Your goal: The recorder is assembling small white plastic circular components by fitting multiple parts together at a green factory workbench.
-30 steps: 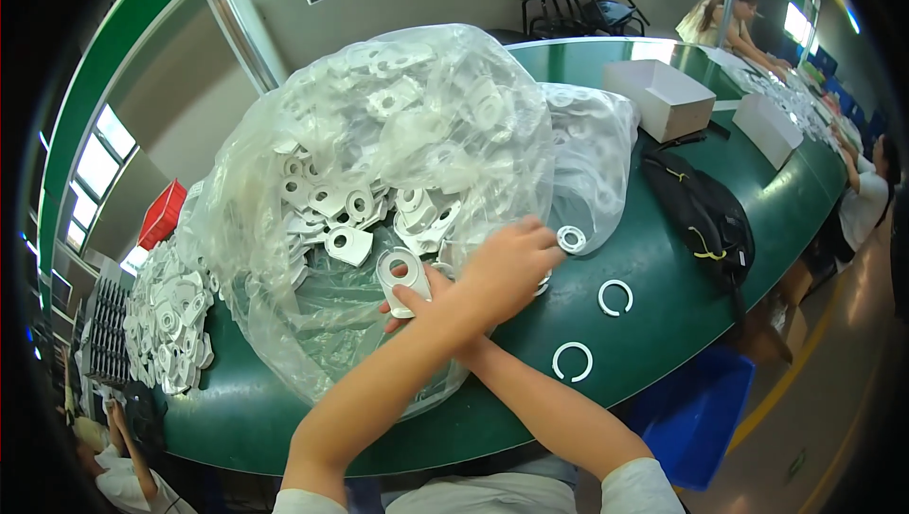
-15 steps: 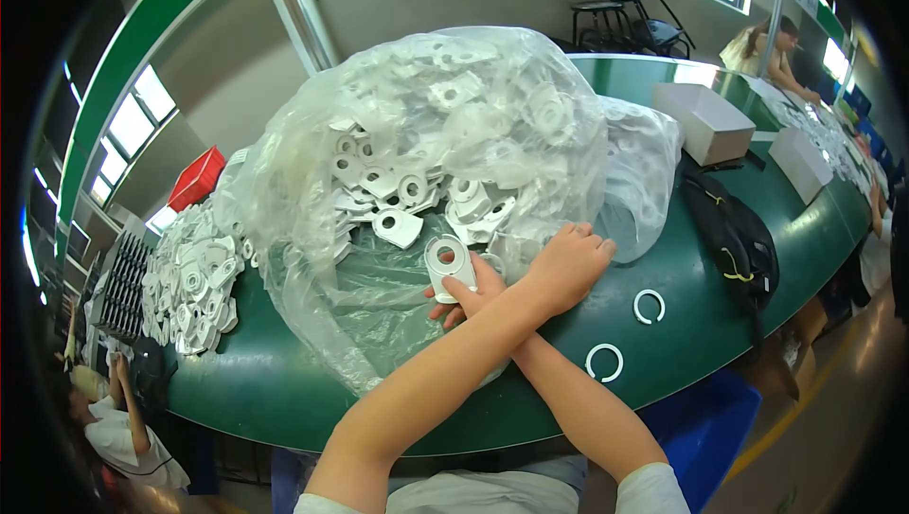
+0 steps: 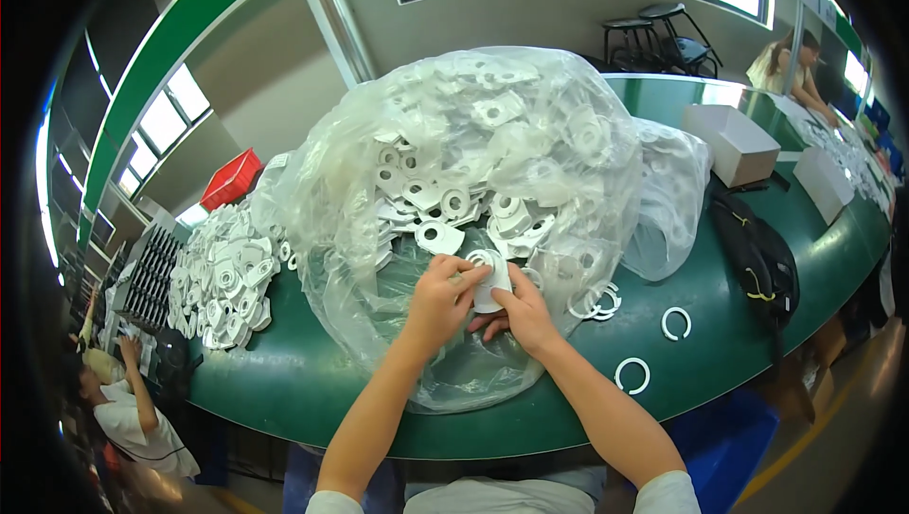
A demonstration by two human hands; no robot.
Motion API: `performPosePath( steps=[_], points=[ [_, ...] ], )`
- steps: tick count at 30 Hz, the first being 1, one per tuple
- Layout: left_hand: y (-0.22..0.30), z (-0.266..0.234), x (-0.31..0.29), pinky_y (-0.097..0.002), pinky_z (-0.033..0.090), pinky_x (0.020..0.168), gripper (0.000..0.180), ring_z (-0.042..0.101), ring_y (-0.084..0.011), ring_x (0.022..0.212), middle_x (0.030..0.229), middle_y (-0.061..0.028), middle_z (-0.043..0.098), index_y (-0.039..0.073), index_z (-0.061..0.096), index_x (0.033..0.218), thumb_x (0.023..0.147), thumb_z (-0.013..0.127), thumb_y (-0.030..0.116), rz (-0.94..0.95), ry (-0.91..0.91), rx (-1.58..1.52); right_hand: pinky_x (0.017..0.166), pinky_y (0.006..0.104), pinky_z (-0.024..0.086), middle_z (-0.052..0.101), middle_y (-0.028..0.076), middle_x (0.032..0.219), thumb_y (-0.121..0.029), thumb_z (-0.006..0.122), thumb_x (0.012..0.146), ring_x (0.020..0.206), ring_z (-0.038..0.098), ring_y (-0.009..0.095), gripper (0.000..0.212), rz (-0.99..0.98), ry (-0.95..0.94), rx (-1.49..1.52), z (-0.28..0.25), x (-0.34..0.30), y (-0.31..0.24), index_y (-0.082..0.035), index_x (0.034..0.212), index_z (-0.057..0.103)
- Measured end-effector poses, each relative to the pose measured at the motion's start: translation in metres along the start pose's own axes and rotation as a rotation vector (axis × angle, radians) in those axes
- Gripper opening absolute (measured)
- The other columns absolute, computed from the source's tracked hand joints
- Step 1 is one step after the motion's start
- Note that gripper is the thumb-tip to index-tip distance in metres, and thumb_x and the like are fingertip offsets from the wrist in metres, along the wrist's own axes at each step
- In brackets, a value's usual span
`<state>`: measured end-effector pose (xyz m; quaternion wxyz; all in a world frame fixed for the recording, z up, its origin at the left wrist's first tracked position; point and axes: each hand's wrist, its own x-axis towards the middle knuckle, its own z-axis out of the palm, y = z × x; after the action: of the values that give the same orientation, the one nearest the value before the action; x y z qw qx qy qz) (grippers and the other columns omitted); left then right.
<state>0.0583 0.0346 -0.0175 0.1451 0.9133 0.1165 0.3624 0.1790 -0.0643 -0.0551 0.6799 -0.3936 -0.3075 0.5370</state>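
Two hands — left hand (image 3: 443,294) and right hand (image 3: 519,313) — are pinched together on one white plastic part (image 3: 490,279), held steady before the clear bag (image 3: 473,183) near the counter (image 3: 284,381) front edge.

A single head-worn fisheye view looks steeply down from just above the person's chest, facing forward across the green surface (image 3: 303,391). It sits close: the forearms rise from the lower edge. The surface's near edge curves along the bottom, its far right end stretches toward the upper right corner.
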Motion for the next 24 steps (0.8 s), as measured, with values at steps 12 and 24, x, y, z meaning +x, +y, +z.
performPosePath(
  steps=[12,24],
  points=[
    [0.021,0.0,-0.009,-0.0371,0.049,0.081,0.052,0.055,-0.0309,0.099,0.102,-0.0108,0.066,0.005,0.062,0.11,0.063,0.05,-0.014,-0.016,0.005,-0.116,0.049,0.0273,0.053,0.06,0.008,0.096,-0.016,0.045,0.095,0.068,0.064,0.016,0.028,-0.122,0.137,-0.104,0.005,-0.006,0.002,-0.008,0.122,0.045],
    [0.139,0.094,0.029,-0.0342,0.048,0.074,0.022,0.054,-0.0233,0.086,0.09,-0.005,0.055,0.009,0.067,0.087,0.065,0.062,0.011,0.594,-0.473,-0.362,0.046,0.0241,0.045,0.065,0.011,0.079,-0.017,0.047,0.095,0.062,0.063,0.017,0.026,-0.009,0.016,-0.189,0.001,-0.008,-0.004,-0.004,0.117,0.045]
  ],
)
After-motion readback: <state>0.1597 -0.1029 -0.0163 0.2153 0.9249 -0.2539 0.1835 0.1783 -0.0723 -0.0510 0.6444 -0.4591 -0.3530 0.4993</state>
